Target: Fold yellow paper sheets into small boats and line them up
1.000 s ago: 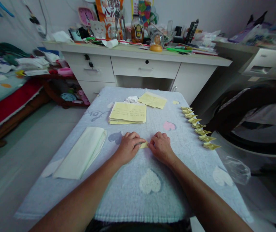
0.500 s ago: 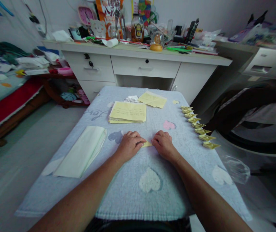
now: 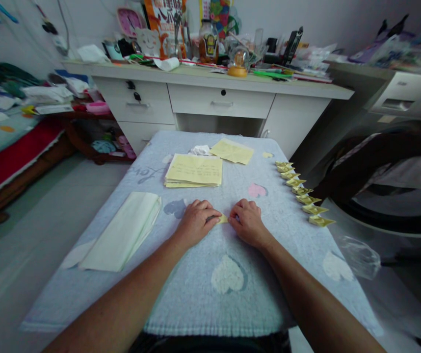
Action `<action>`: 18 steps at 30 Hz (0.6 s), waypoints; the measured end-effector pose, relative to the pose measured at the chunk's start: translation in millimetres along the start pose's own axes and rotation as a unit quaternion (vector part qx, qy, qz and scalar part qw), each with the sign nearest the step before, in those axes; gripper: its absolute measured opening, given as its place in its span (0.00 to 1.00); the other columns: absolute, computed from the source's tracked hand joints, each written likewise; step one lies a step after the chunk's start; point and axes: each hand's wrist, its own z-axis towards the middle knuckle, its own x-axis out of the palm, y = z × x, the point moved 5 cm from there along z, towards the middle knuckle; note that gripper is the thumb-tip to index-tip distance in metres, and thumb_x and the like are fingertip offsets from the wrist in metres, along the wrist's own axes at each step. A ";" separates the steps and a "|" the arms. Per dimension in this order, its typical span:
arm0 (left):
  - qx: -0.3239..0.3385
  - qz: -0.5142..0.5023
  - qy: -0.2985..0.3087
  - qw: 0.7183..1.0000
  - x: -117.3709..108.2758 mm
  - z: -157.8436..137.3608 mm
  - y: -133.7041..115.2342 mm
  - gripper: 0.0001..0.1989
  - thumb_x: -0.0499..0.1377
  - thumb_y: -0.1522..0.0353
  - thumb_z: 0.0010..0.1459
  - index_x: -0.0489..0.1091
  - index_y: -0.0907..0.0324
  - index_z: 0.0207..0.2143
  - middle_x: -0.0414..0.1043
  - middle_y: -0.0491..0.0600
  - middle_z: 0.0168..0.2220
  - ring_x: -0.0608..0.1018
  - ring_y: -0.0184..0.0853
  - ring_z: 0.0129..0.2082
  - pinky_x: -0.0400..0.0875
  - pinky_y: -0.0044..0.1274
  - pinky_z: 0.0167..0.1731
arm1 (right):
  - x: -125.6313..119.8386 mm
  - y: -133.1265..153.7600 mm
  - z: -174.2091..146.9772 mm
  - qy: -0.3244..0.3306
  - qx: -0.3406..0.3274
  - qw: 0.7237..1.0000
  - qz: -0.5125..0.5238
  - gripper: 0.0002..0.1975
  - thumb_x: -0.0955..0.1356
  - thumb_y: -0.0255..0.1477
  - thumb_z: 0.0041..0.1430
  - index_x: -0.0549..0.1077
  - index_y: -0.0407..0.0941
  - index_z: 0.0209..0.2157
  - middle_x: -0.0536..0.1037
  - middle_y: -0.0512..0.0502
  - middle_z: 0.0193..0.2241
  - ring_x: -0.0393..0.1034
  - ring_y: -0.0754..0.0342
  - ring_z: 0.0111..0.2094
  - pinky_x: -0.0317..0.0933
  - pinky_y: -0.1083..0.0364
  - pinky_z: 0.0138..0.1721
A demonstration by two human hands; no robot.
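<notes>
A small folded piece of yellow paper lies on the cloth-covered table between my hands, partly hidden by fingers. My left hand pinches its left end between thumb and forefinger. At the other end, my right hand has its fingers curled closed on the paper's tip. Ahead of the left hand sits a stack of yellow paper sheets with handwriting. Another yellow sheet lies behind it, beside a crumpled white tissue. Several folded yellow paper boats form a row along the right edge.
A folded pale green-white paper lies on the left of the light blue tablecloth. Beyond the table stands a white desk with a jar and clutter. A washing machine is at right, a bed at left.
My right hand has shifted slightly left, closer to my left hand, and less of the yellow paper shows between them. The other things keep their places apart from a slight view shift.
</notes>
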 end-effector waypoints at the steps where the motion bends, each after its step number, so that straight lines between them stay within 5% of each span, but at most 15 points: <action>1: -0.001 0.000 0.000 1.000 0.2 -0.2 0.1 0.09 0.58 0.66 0.60 0.77 0.53 0.40 0.72 0.48 0.37 0.70 0.37 0.42 0.62 0.29 0.44 | 0.5 0.2 0.1 0.000 0.003 1.000 -0.005 0.07 0.65 0.32 0.60 0.74 0.46 0.32 0.69 0.45 0.39 0.59 0.49 0.43 0.49 0.51 0.42; 18: -0.009 0.005 0.010 1.000 1.9 0.8 0.8 0.09 0.58 0.65 0.59 0.76 0.52 0.40 0.71 0.48 0.37 0.69 0.37 0.42 0.61 0.29 0.43 | 1.8 13.1 -4.6 -0.035 -0.014 0.998 -0.047 0.12 0.64 0.40 0.61 0.71 0.45 0.35 0.68 0.43 0.39 0.58 0.47 0.43 0.50 0.50 0.43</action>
